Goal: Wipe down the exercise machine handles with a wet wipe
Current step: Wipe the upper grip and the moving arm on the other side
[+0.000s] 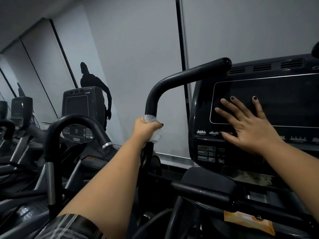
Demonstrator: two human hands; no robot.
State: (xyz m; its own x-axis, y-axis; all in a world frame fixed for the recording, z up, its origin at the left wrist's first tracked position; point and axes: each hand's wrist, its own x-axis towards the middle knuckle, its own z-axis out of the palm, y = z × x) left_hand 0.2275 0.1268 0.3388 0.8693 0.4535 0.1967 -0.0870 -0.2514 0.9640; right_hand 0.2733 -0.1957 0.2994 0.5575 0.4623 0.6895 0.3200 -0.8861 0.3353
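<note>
A black curved handle of the exercise machine rises at centre and bends right toward the console. My left hand is wrapped round its upright part with a white wet wipe pressed between palm and bar; wipe edges stick out above and below the fist. My right hand lies flat with fingers spread on the dark console screen, holding nothing.
The console's button panel sits below my right hand. An orange wipe packet lies in the machine's tray at lower right. A neighbouring machine with its own curved handle stands to the left. Grey blinds cover the wall behind.
</note>
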